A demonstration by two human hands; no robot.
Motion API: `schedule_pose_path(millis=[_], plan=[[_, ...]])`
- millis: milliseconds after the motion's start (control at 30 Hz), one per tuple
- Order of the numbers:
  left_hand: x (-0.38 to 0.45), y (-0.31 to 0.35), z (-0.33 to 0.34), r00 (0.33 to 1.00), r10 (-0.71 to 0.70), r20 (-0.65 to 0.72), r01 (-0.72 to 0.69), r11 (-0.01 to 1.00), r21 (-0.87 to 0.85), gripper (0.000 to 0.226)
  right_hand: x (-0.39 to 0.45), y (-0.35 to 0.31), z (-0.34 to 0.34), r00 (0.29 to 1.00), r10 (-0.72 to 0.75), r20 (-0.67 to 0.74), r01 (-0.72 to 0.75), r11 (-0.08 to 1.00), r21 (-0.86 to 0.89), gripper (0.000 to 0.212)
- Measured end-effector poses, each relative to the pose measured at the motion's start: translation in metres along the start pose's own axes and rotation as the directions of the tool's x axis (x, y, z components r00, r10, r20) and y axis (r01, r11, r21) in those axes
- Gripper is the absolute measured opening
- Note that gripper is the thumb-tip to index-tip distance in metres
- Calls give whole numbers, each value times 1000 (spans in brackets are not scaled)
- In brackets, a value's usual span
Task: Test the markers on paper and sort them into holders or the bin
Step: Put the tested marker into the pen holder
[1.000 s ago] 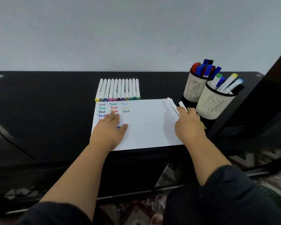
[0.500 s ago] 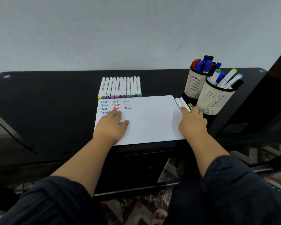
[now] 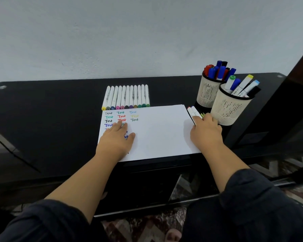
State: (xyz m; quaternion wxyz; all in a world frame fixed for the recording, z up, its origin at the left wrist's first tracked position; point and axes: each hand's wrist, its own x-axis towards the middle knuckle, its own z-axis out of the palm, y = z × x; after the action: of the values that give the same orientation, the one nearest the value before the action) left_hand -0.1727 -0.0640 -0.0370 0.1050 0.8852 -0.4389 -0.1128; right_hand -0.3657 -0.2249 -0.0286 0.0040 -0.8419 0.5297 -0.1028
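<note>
A white paper sheet (image 3: 157,131) lies on the black table with several coloured "Test" words at its upper left. My left hand (image 3: 118,138) lies flat on the sheet, over part of the writing. My right hand (image 3: 205,132) sits at the sheet's right edge. Its fingers bend down over the near ends of a few white markers (image 3: 192,111) lying there, and I cannot see whether they grip one. A row of several capped markers (image 3: 126,96) lies just beyond the sheet. Two cream mesh holders, the near holder (image 3: 229,110) and the far holder (image 3: 207,95), stand at the right with markers in them.
The black table (image 3: 51,119) meets a pale wall at the back, and its front edge runs just below the sheet. A dark upright panel (image 3: 290,102) stands right of the holders. Patterned floor shows below. No bin is in view.
A second ago my right hand held a red-tipped marker angled over the sheet's right edge. That marker now lies flat beside another one, off the paper. My left hand has stayed on the sheet.
</note>
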Motion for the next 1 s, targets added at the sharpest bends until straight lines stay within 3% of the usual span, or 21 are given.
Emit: schedule_pose_path(millis=[300, 467, 800, 1000], plan=[[-4, 2, -1, 999, -29, -38, 29, 1000, -12, 61, 17, -31, 1, 967, -225, -121, 228, 974, 8, 36], [2, -1, 1, 997, -57, -58, 54, 998, -45, 61, 43, -55, -4, 917, -392, -69, 382, 915, -127, 39], [3, 0, -1, 996, -56, -63, 53, 997, -56, 60, 114, -95, 5, 809, -578, 106, 584, 769, -261, 54], [5, -2, 0, 997, -46, -68, 42, 997, -64, 59, 132, -103, 16, 733, -670, 122, 675, 693, -254, 51]])
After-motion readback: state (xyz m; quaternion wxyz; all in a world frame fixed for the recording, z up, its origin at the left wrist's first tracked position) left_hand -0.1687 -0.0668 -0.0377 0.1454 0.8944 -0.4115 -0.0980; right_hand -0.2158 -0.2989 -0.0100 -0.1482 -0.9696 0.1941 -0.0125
